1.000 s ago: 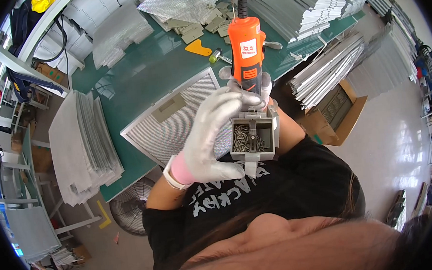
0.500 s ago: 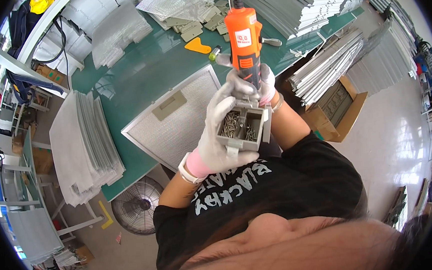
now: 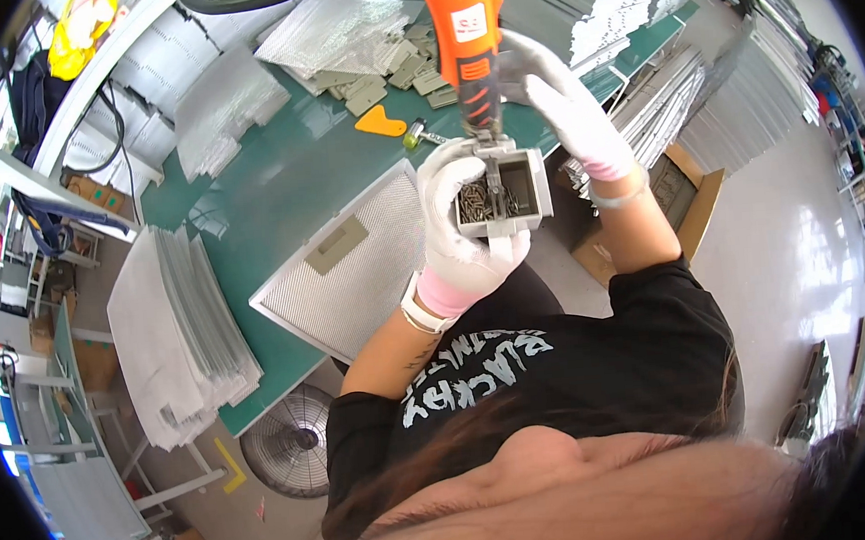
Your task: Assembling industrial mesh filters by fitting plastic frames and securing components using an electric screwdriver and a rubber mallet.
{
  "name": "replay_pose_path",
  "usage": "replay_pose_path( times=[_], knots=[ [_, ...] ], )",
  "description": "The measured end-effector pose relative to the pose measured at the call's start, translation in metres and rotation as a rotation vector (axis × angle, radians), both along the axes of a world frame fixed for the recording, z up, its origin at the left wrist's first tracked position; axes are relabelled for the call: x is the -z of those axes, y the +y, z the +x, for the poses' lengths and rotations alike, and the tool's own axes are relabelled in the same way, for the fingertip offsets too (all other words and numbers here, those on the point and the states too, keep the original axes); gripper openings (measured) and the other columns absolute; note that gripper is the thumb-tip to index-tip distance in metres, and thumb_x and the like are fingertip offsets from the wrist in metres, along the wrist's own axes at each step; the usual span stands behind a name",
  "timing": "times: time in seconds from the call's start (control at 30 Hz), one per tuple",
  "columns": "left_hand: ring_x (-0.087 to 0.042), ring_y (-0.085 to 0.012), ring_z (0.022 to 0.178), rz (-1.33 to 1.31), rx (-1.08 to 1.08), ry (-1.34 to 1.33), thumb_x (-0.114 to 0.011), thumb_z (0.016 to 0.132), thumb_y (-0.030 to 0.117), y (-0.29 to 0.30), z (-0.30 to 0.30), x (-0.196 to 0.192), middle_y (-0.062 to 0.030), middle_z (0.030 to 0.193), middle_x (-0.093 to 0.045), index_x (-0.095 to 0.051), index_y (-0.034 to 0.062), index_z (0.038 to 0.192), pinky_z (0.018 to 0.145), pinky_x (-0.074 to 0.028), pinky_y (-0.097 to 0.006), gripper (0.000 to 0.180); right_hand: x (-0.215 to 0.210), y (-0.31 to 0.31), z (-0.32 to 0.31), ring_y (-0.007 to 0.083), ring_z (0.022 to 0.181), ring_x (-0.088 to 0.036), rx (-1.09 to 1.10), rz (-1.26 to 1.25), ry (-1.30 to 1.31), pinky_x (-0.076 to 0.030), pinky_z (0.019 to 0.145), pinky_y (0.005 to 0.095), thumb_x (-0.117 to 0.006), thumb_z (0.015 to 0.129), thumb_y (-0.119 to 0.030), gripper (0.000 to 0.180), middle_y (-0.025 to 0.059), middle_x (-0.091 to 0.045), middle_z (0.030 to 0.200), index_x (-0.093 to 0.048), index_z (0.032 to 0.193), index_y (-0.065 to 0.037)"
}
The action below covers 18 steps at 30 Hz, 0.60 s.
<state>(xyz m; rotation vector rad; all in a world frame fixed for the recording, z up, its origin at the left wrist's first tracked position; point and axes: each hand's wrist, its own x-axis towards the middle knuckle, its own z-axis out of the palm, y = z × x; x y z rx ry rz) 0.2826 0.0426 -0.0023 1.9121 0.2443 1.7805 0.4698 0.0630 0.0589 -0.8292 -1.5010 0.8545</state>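
My left hand (image 3: 454, 213), in a white and pink glove, is wrapped round a small grey box (image 3: 539, 217) and tilts its open top toward me. Inside, a divider splits the box, and many small metal screws (image 3: 474, 203) lie mostly in the left compartment. An orange electric screwdriver (image 3: 467, 42) with a dark lower grip stands directly beyond the box, its lower end meeting the box's far edge. My gloved right hand (image 3: 561, 100) is just right of the screwdriver, fingers apart and stretched out; whether the fingertips touch it, I cannot tell.
On the green table (image 3: 255, 172) lies a framed mesh panel (image 3: 361, 255) with a beige plate on it. Beyond are an orange-yellow scraper (image 3: 379, 122), beige plates (image 3: 365, 94) and stacked panels. More panels (image 3: 171, 328) stand at left. A fan (image 3: 289, 441) and cardboard box (image 3: 694, 207) are below.
My right hand has come away from the screwdriver's grip to its right and opened out. The grey box has shifted up and right with my left hand, and the screwdriver has moved farther up.
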Motion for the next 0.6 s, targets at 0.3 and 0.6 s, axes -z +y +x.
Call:
replay_pose_path(
  times=[0.3, 0.6],
  knots=[
    [-0.05, -0.035, 0.117, 0.052, -0.267, 0.105, -0.078, 0.074, 0.019, 0.016, 0.025, 0.012, -0.0198, 0.128, -0.044, -0.041, 0.0049, 0.126, 0.101, -0.043, -0.044, 0.065, -0.02, -0.104, 0.005, 0.019, 0.076, -0.063, 0.129, -0.42, -0.472, -0.05, 0.074, 0.0331, -0.062, 0.094, -0.036, 0.084, 0.0141, -0.065, 0.082, -0.017, 0.154, 0.002],
    [-0.05, -0.0386, 0.112, 0.144, -0.413, 0.13, -0.083, 0.074, 0.034, 0.002, 0.036, 0.052, -0.0214, 0.128, -0.047, -0.043, 0.0106, 0.122, 0.096, -0.042, -0.05, 0.067, 0.004, -0.083, 0.007, 0.0069, 0.06, -0.054, -0.154, -0.82, -0.014, -0.044, 0.053, 0.0207, -0.064, 0.093, -0.036, 0.077, 0.0027, -0.059, 0.082, -0.027, 0.151, -0.002]
  ],
)
